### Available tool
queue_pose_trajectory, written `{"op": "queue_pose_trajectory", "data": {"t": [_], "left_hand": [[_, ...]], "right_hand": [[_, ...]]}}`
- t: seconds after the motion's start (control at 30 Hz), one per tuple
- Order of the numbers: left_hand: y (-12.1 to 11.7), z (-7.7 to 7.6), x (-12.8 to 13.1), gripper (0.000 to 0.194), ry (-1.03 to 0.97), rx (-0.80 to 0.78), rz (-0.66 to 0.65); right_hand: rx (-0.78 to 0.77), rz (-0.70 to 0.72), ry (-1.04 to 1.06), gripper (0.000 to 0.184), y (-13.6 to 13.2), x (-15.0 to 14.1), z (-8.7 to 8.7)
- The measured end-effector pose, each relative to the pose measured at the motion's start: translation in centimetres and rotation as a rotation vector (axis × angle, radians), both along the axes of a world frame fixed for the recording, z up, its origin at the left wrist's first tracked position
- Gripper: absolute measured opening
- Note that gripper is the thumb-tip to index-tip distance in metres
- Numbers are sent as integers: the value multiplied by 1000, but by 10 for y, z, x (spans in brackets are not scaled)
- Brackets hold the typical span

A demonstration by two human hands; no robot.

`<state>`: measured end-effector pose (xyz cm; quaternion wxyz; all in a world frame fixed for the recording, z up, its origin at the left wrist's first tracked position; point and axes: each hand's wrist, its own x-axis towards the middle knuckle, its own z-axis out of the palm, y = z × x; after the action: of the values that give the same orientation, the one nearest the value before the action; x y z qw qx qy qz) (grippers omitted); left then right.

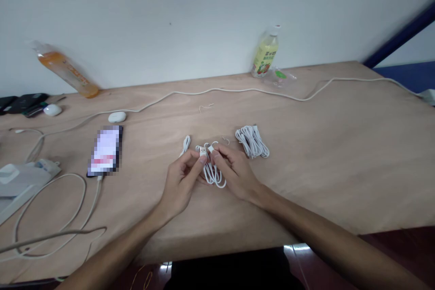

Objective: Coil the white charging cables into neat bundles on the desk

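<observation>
At the middle of the wooden worktop, near its front edge, my two hands meet over one white cable. Left hand: fingers pinched on the cable's USB plug, metal end showing, pointing right. Right hand: fingers pinched on the smaller white connector, tip almost touching the USB plug. Both hands closed on the cable ends, close together. The cable is thin, white, folded into several long loops that hang below my fingers and rest on the worktop; one loop strays out to the left of my left hand.

Count, left to right: two bottles, one with orange liquid leaning on the wall at far left, one pale yellow upright at the wall right of centre. One phone, screen lit, a charging lead plugged in. One small white oval case behind it. One held cable. One second coiled white cable, just right of my right hand, not touched. One long white lead runs across the back.
</observation>
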<state>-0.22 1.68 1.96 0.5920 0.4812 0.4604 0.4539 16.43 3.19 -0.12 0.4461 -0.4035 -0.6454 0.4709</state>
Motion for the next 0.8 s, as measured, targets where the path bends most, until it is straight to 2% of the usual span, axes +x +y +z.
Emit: {"op": "queue_pose_trajectory", "data": {"t": [0.3,0.8], "left_hand": [[-2,-2,-1,47,46,12,17],[-2,-4,-1,45,34,11,20]], "right_hand": [[12,2,7,41,1,-1,0],[7,3,18,36,0,-1,0]]}}
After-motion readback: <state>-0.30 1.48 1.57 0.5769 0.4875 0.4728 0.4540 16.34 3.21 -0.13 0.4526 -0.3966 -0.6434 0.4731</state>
